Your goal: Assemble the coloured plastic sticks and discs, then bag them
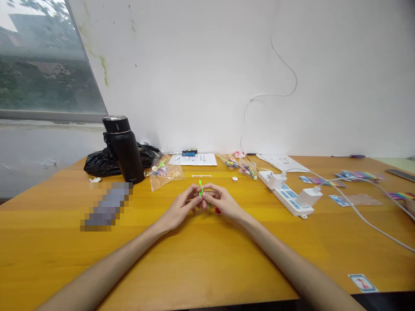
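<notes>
My left hand (pixel 182 208) and my right hand (pixel 227 202) meet over the middle of the table, fingers closed. Between their thumbs and fingertips is a small bright green arrow-shaped plastic piece (pixel 200 185), its tip pointing up and away. The fingers hide its middle. Just under my right hand lies a small red piece (pixel 218 211), partly covered. Beyond my hands a thin white double-ended arrow piece (pixel 201 176) rests on the wood, with a small white round piece (pixel 234 179) to its right.
At left stand a black flask (pixel 125 151), a black plastic bag (pixel 97 162) and a blurred flat object (pixel 108 205). Clear bags of small parts (pixel 165 175) and paper sheets (pixel 201 160) lie behind. A power strip (pixel 288 194) with cables is right; another person's hand (pixel 410 207) shows at the edge.
</notes>
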A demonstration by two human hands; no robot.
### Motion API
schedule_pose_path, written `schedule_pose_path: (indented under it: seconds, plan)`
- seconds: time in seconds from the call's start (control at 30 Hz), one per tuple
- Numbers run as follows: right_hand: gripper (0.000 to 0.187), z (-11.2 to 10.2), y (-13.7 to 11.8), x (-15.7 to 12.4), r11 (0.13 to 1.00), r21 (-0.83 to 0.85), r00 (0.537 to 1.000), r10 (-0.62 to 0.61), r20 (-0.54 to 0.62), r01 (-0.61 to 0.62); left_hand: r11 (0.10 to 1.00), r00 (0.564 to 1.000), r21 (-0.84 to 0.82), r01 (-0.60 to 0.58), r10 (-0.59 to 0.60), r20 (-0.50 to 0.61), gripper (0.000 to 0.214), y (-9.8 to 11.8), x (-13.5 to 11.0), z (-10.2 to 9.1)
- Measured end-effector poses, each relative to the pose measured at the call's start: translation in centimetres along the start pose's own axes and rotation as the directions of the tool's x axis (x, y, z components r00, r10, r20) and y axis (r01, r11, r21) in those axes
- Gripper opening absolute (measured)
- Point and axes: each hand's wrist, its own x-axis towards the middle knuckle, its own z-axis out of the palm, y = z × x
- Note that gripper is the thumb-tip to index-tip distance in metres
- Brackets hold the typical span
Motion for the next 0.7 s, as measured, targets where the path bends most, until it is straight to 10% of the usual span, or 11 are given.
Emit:
schedule_pose_path:
  seconds: [0.27, 0.7]
  plan:
    - [0.036, 1.5, 0.2, -0.1, 0.97, 0.238, 0.998, 0.061, -0.021, -0.054, 0.999, 0.999, 0.04, -0.028, 0.027, 0.021, 0.024, 1.3, -0.3, 0.4]
    - [0.039, 0.5, -0.3, -0.4, 0.971, 0.176, 0.982, 0.137, 0.132, -0.159, 0.906, 0.995, 0.416, -0.073, 0.037, 0.095, 0.023, 1.6, -0.7, -0.2]
